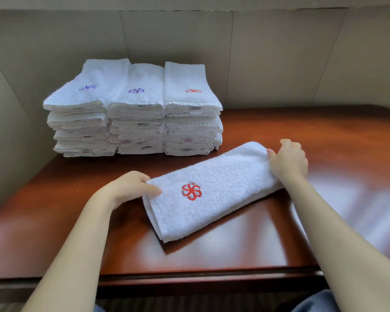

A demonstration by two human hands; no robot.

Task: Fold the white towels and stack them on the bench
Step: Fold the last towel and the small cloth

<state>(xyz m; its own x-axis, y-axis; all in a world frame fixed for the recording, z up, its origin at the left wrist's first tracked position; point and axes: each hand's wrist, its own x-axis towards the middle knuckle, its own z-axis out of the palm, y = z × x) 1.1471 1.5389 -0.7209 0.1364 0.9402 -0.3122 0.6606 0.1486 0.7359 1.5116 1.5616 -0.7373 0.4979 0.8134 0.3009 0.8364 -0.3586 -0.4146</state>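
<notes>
Folded white towel with red emblem (212,190), lying askew on the wooden worktop (324,143), pinched at opposite ends by left hand (131,188) and right hand (288,161); three finished stacks (133,109) behind; this piece apparently awaits stacking.

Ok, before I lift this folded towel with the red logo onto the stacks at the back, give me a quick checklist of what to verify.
1. Left hand grips the near end of the folded white terry towel with the red logo: ok.
2. Right hand holds its far end: ok.
3. Fold looks tidy, layered edges aligned: ok.
4. Red-logo stack of folded white towels at right, matching this logo: ok.
5. The two purple-logo stacks beside it stand level: ok.
6. Glossy brown wooden bench between towel and stacks holds nothing in the way: ok.
7. Towel dry and clean underneath: cannot tell.
</notes>
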